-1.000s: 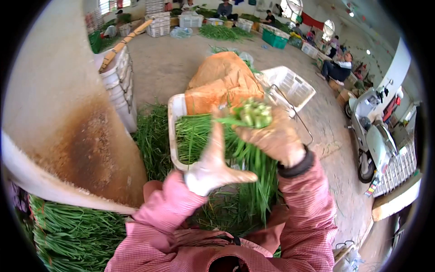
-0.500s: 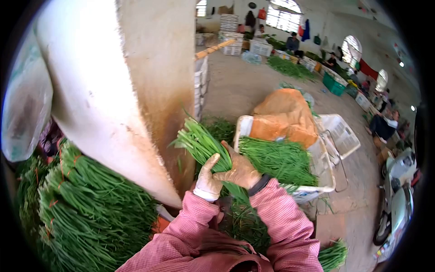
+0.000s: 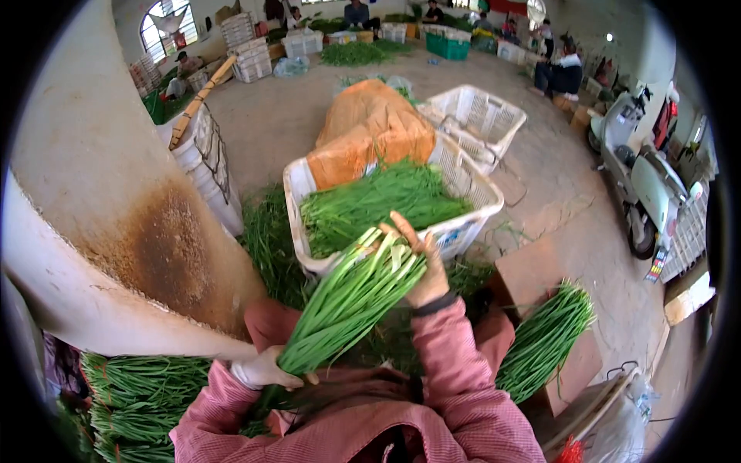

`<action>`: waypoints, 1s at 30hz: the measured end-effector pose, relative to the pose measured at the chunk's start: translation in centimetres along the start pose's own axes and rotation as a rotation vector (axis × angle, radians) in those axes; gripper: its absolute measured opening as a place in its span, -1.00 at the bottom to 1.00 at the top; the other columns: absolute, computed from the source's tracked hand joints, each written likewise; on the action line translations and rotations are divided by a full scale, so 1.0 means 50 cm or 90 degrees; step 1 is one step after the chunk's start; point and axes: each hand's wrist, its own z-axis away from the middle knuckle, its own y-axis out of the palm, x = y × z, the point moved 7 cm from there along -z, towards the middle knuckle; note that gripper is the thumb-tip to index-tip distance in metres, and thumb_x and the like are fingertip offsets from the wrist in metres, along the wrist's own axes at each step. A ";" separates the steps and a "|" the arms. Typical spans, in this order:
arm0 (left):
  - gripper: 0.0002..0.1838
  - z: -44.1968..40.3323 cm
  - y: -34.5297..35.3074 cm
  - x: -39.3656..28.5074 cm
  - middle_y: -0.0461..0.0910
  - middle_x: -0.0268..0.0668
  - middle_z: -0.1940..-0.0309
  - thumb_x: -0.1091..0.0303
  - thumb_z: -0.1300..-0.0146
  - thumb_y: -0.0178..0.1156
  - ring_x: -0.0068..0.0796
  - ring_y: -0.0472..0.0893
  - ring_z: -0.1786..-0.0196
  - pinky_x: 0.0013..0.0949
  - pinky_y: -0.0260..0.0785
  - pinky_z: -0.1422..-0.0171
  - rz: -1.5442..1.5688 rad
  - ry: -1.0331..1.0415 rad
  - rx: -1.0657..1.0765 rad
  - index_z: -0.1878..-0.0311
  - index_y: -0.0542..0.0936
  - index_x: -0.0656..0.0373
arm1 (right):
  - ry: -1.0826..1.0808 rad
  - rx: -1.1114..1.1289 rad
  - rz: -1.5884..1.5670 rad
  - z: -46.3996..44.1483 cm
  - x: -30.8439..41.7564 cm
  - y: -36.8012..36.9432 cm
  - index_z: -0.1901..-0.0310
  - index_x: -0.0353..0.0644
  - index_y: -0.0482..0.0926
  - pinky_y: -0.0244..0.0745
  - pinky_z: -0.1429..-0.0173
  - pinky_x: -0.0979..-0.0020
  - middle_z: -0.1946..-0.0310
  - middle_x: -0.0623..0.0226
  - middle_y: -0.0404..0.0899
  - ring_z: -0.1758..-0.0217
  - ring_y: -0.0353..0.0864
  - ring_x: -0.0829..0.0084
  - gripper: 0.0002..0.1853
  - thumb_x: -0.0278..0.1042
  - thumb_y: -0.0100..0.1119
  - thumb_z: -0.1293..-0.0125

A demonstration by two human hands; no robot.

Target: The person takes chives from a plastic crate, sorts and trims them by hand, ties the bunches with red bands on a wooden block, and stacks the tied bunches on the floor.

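A thick bunch of long green stalks (image 3: 343, 305) lies slantwise between my two hands, its pale ends pointing up and away. My left hand (image 3: 270, 369), in a light glove, is wrapped round the lower leafy part near my lap. At the pale ends is my right hand (image 3: 421, 266), its palm against the bunch's right side and its fingers raised and apart behind the tips. Just beyond sits a white plastic crate (image 3: 494, 202) with more loose green stalks (image 3: 386, 199) and an orange cloth (image 3: 370, 127) over its far part.
Another bunch (image 3: 546, 339) rests on a brown board (image 3: 532, 270) at right. Tied bunches (image 3: 147, 401) are stacked lower left beside a stained pillar (image 3: 116, 193). An empty white crate (image 3: 482, 116) stands behind, a scooter (image 3: 648, 181) far right. People (image 3: 559, 73) sit in the background.
The view has turned back from the left. The bunch has been turned and lowered toward my lap; my left hand now holds its leafy part, and my right hand has moved to the pale ends.
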 end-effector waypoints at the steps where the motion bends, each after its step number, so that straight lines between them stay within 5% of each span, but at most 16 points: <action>1: -0.53 0.026 -0.004 0.015 0.57 -0.21 0.29 0.55 0.07 0.21 -0.62 0.47 0.47 -0.57 0.37 0.40 0.004 -0.051 -0.024 0.01 0.37 0.28 | 0.012 -0.005 0.070 0.002 0.006 -0.035 -0.17 -0.16 0.21 0.34 -0.04 0.27 0.08 0.29 0.39 0.05 0.38 0.40 -0.30 0.18 -0.02 -0.12; 2: -0.55 0.046 -0.004 0.025 0.58 -0.23 0.31 0.53 0.08 0.23 -0.63 0.47 0.46 -0.58 0.37 0.39 0.004 -0.099 -0.048 0.04 0.40 0.26 | -0.004 -0.190 0.153 0.021 0.010 -0.060 -0.07 -0.14 0.34 0.43 0.26 0.48 0.42 0.45 0.43 0.38 0.43 0.56 -0.48 0.02 0.01 -0.17; 4: -0.58 0.060 0.005 0.043 0.58 -0.26 0.35 0.51 0.10 0.25 -0.64 0.47 0.47 -0.58 0.36 0.41 -0.062 -0.124 -0.095 0.09 0.44 0.24 | 0.008 -0.185 0.351 0.018 -0.005 -0.124 0.10 -0.17 0.47 0.25 0.54 0.60 0.64 0.49 0.33 0.62 0.31 0.61 -0.63 -0.05 -0.03 -0.23; 5: -0.62 0.070 0.004 0.048 0.58 -0.28 0.39 0.49 0.12 0.27 -0.65 0.47 0.49 -0.58 0.36 0.43 -0.133 -0.129 -0.140 0.14 0.48 0.23 | -0.116 -0.233 0.363 0.034 0.004 -0.136 0.22 -0.15 0.52 0.09 0.66 0.66 0.76 0.58 0.26 0.74 0.18 0.71 -0.76 -0.20 -0.06 -0.27; 11: -0.73 0.083 0.016 0.071 0.56 -0.32 0.53 0.54 0.21 0.29 -0.61 0.48 0.54 -0.58 0.32 0.48 0.029 -0.163 -0.230 0.33 0.53 0.25 | -0.343 -0.478 0.452 0.116 0.153 -0.273 0.30 -0.17 0.53 -0.03 0.72 0.69 0.79 0.64 0.18 0.79 0.02 0.78 -0.80 -0.27 -0.07 -0.28; 14: -0.68 0.079 0.007 0.093 0.57 -0.29 0.45 0.59 0.21 0.27 -0.59 0.50 0.44 -0.57 0.35 0.37 0.037 -0.179 -0.230 0.27 0.52 0.24 | -0.184 -0.370 0.687 0.138 0.130 -0.222 0.24 -0.21 0.51 0.10 0.68 0.71 0.72 0.56 0.32 0.74 0.20 0.74 -0.80 -0.29 -0.04 -0.26; 15: -0.67 0.076 0.000 0.091 0.57 -0.31 0.41 0.59 0.19 0.27 -0.61 0.50 0.39 -0.56 0.36 0.32 0.014 -0.161 -0.279 0.24 0.51 0.22 | -0.160 -0.293 0.458 0.136 0.077 -0.217 0.19 -0.25 0.49 0.20 0.63 0.69 0.70 0.52 0.37 0.73 0.24 0.70 -0.79 -0.31 0.03 -0.21; 17: -0.71 0.066 -0.006 0.076 0.56 -0.38 0.46 0.58 0.11 0.23 -0.68 0.49 0.46 -0.60 0.37 0.39 -0.079 -0.092 -0.332 0.23 0.50 0.23 | -0.144 -0.159 0.553 0.146 0.003 -0.143 0.13 -0.30 0.45 0.38 0.54 0.62 0.64 0.42 0.44 0.69 0.34 0.61 -0.71 -0.33 0.11 -0.14; 18: -0.71 0.061 -0.001 0.075 0.56 -0.38 0.46 0.58 0.11 0.23 -0.68 0.49 0.46 -0.60 0.37 0.39 -0.083 -0.096 -0.331 0.23 0.50 0.23 | -0.146 -0.092 0.876 0.154 -0.017 -0.088 0.10 -0.32 0.43 0.46 0.49 0.58 0.60 0.35 0.48 0.66 0.40 0.57 -0.67 -0.33 0.14 -0.12; 19: -0.69 0.056 0.001 0.061 0.55 -0.40 0.44 0.57 0.11 0.22 -0.69 0.48 0.43 -0.60 0.37 0.35 -0.192 -0.059 -0.344 0.21 0.49 0.23 | -0.085 -0.055 0.882 0.149 -0.046 -0.081 0.09 -0.35 0.42 0.47 0.50 0.56 0.58 0.30 0.50 0.62 0.45 0.53 -0.66 -0.39 0.14 -0.11; 21: -0.67 0.056 0.004 0.046 0.55 -0.42 0.41 0.57 0.11 0.22 -0.70 0.47 0.40 -0.60 0.37 0.30 -0.303 -0.023 -0.356 0.18 0.48 0.23 | 0.163 -0.041 0.706 0.152 -0.104 -0.126 0.10 -0.44 0.39 0.48 0.52 0.53 0.52 0.18 0.53 0.52 0.55 0.45 -0.68 -0.53 0.10 -0.09; 22: -0.64 0.060 0.001 0.056 0.54 -0.43 0.39 0.58 0.13 0.21 -0.71 0.46 0.37 -0.60 0.35 0.26 -0.229 -0.032 -0.366 0.16 0.47 0.23 | 0.177 -0.058 0.668 0.152 -0.134 -0.217 0.16 -0.40 0.44 0.47 0.54 0.54 0.50 0.21 0.53 0.56 0.53 0.46 -0.78 -0.54 0.04 -0.14; 26: -0.55 0.071 -0.006 0.075 0.51 -0.45 0.34 0.59 0.18 0.21 -0.71 0.43 0.31 -0.58 0.33 0.17 -0.197 -0.102 -0.296 0.09 0.46 0.21 | 0.095 -0.175 0.395 0.161 -0.038 -0.233 0.30 -0.30 0.49 0.41 0.60 0.61 0.57 0.28 0.50 0.63 0.47 0.54 -0.89 -0.52 -0.04 -0.20; 28: -0.53 0.062 0.006 0.050 0.50 -0.44 0.36 0.60 0.20 0.21 -0.71 0.43 0.32 -0.58 0.33 0.19 -0.221 -0.103 -0.264 0.08 0.45 0.23 | -0.046 -0.183 0.500 0.161 0.028 -0.264 0.31 -0.28 0.49 0.40 0.62 0.61 0.55 0.30 0.50 0.64 0.47 0.54 -0.88 -0.46 -0.03 -0.22; 30: -0.64 0.065 0.015 0.043 0.54 -0.44 0.40 0.56 0.18 0.30 -0.70 0.47 0.38 -0.59 0.35 0.30 -0.096 -0.189 -0.275 0.22 0.51 0.19 | -0.124 -0.377 0.466 0.185 0.118 -0.334 0.30 -0.26 0.50 0.43 0.55 0.59 0.54 0.33 0.50 0.57 0.49 0.54 -0.87 -0.43 -0.03 -0.23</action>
